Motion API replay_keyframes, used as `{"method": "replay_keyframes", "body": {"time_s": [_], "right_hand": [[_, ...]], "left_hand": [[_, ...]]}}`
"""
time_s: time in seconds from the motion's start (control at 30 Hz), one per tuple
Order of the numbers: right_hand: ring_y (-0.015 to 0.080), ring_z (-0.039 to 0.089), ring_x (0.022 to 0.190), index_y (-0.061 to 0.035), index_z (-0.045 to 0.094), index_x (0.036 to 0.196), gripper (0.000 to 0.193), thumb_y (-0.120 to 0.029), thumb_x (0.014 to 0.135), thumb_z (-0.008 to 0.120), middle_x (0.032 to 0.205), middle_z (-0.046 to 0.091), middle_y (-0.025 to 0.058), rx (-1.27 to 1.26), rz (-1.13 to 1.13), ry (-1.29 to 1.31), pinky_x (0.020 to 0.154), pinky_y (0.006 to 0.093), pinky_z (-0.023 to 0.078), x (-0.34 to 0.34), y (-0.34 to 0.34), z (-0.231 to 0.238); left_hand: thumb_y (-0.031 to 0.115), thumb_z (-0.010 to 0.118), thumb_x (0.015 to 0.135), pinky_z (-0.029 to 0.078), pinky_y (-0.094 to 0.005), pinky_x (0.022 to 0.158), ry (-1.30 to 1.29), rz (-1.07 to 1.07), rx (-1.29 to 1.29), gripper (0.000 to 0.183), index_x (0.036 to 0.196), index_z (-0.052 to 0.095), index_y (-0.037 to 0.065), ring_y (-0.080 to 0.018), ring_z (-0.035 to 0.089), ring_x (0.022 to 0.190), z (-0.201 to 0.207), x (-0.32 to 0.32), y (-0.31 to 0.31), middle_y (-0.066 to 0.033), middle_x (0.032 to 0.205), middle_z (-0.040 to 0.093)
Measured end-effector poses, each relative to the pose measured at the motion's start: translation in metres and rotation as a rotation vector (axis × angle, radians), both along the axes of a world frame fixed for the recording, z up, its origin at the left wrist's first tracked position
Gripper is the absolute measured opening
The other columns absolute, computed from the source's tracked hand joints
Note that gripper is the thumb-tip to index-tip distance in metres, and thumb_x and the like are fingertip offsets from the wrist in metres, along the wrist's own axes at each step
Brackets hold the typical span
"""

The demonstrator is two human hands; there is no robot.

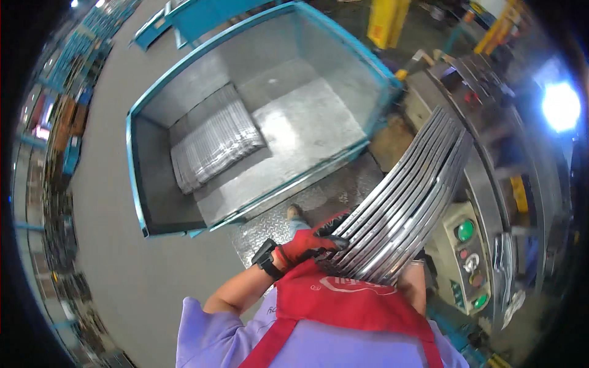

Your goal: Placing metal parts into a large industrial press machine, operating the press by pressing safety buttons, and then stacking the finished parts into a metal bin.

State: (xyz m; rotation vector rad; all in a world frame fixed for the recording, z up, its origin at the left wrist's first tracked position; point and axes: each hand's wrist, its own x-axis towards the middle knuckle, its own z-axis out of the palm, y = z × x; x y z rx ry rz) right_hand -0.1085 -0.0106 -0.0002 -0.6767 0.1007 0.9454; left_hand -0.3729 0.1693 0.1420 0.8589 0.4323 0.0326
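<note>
A thick stack of long, slightly curved metal strips point(402, 199) rests against my red apron and slants up to the right. My left hand point(313, 244), in a red and black glove, grips the near left edge of the stack, its fingers curled over the outer strip. My right forearm point(414, 285) reaches under the stack's right side. The stack hides my right hand, so its fingers do not show. Left of the stack stands a large teal-framed metal bin point(294, 181). A row of similar metal strips point(215, 141) lies packed together at its left end.
A control box point(466, 257) with green buttons stands close on the right, beside a machine point(485, 153). Treaded plate point(264, 230) lies underfoot. A yellow post point(386, 24) rises behind the bin. Racks point(61, 141) line the far left.
</note>
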Motion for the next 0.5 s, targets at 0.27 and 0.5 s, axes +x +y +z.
{"method": "replay_keyframes", "body": {"time_s": [0.27, 0.5], "right_hand": [[0.0211, 0.060, 0.093, -0.0057, 0.056, 0.113, 0.045, -0.041, 0.086, 0.050, 0.105, 0.062, 0.0077, -0.089, 0.318, 0.016, 0.085, 0.0363, 0.048, -0.073, 0.169, -0.010], [0.0208, 0.059, 0.093, -0.0052, 0.056, 0.113, 0.043, -0.038, 0.087, 0.050, 0.105, 0.062, 0.0078, -0.174, 0.511, -0.021, 0.085, 0.0359, 0.048, -0.086, 0.267, -0.038]], "left_hand": [[0.018, 0.062, 0.077, 0.018, -0.0323, 0.109, -0.011, 0.283, 0.031, 0.078, 0.143, 0.021, 0.008, -0.0202, 0.025, 0.133, 0.008, -0.100, 0.093, -0.0097, 0.144, 0.028], [0.009, 0.054, 0.083, 0.020, -0.0320, 0.108, 0.008, 0.537, -0.025, 0.069, 0.142, 0.018, 0.003, -0.0206, 0.026, 0.132, -0.051, -0.129, 0.110, -0.0106, 0.144, 0.026]]}}
